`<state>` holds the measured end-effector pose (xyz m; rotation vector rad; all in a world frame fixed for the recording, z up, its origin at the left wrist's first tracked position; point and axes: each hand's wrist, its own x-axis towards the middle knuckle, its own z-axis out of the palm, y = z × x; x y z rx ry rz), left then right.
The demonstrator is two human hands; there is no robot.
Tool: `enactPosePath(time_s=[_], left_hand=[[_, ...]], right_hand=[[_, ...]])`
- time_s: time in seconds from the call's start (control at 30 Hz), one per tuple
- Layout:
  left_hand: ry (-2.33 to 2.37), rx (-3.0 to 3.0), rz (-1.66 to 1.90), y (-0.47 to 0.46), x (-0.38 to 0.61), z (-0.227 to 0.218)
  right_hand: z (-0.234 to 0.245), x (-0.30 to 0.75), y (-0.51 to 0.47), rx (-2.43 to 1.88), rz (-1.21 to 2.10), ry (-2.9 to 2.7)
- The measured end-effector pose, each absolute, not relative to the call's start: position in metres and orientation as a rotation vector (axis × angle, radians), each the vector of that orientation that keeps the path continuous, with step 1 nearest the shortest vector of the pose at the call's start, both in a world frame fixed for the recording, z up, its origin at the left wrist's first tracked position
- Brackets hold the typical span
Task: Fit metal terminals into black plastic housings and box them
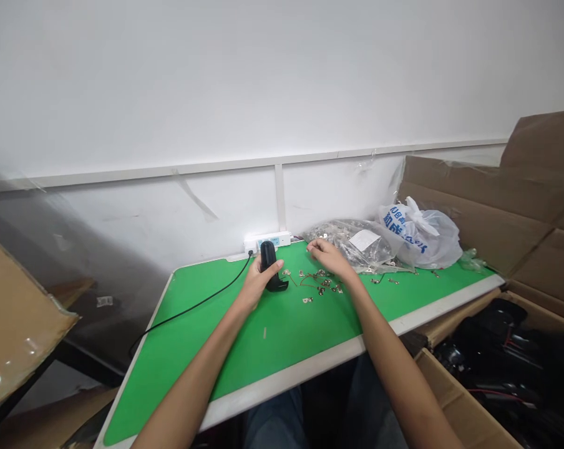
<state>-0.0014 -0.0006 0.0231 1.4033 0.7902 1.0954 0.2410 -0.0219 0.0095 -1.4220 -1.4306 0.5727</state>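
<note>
My left hand (pixel 256 280) is wrapped round a black plastic housing (pixel 269 265), held upright over the green tabletop; its foot curves out to the right. To the right, my right hand (pixel 326 254) is raised with thumb and fingertips pinched together at a tiny light-coloured piece (pixel 308 250), too small to name. Below that hand lie several small metal parts (pixel 326 284), some with thin dark reddish wires. Two small metal pieces (pixel 307 300) lie nearer to me.
A white power strip (pixel 282 238) with a black cable (pixel 193 305) stands against the wall. At the back right are a clear bag of metal parts (pixel 342 237) and a white plastic bag (pixel 432 240). Cardboard boxes flank the green table (pixel 170 368); the right one (pixel 469 399) holds black parts.
</note>
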Motion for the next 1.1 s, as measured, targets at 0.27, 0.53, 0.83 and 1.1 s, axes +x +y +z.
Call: enactPosePath(time_s=[0.27, 0.53, 0.83, 1.1], left_hand=[[0.89, 1.237, 1.065, 0.006, 0.006, 0.013], [0.966, 1.384, 0.893, 0.013, 0.004, 0.001], [0.884, 1.373, 0.912, 0.014, 0.006, 0.002], [0.908, 1.264, 0.891, 0.009, 0.007, 0.003]], right_hand=[[0.003, 0.235, -0.015, -1.319, 0.74, -1.388], [0.003, 0.222, -0.018, -1.135, 0.896, -1.303], [0.002, 0.198, -0.021, -1.086, 0.707, -1.486], [0.01, 0.191, -0.031, -1.15, 0.648, -1.614]])
